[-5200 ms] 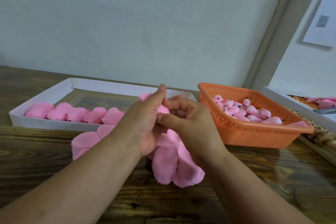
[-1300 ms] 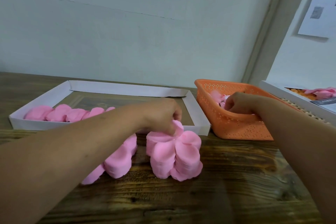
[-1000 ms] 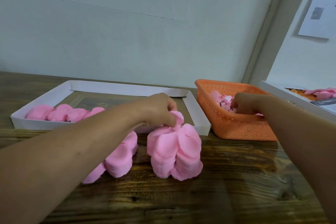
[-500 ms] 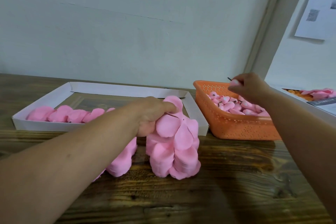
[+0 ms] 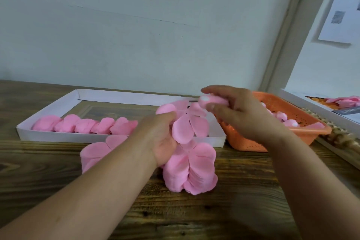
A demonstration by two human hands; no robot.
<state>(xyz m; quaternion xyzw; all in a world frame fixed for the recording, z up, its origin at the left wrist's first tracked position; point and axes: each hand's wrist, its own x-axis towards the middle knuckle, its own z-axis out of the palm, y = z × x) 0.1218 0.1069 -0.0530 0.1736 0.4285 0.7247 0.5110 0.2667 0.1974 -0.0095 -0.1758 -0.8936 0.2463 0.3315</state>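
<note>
1. Writing first: the only print I can spot is on a paper sheet point(image 5: 339, 15) on the wall at the upper right, with a dark square patch on it, and on a dark card point(image 5: 346, 112) at the right edge. Both are way too blurry to read.
2. The white tray point(image 5: 78, 137) sits middle left on the counter point(image 5: 233, 210). It holds a row of loose pink petals point(image 5: 85, 124) along its near wall.
3. The orange basket point(image 5: 319, 131), right of centre and just beside the tray, holds small pink buds point(image 5: 282, 117). The right hand point(image 5: 239, 115) blocks a good part of it.
4. That hand's fingers are grasping one pink bud point(image 5: 212, 101), its pale tip pointing left, just above centre.
5. The left hand point(image 5: 161, 138), dead centre, has its fingers clenched on a pink petal sheet point(image 5: 187, 121), held up over the petal stack point(image 5: 191, 171) on the counter in front of the tray. Can't tell if the two touch.
6. A second petal pile point(image 5: 95, 152) lies left of the stack, partly hidden by the left forearm.
7. At the right edge there's another white box point(image 5: 296, 97), cut off, with pink and orange stuff in it, and a tan braided thing point(image 5: 342, 139) I can't identify.
</note>
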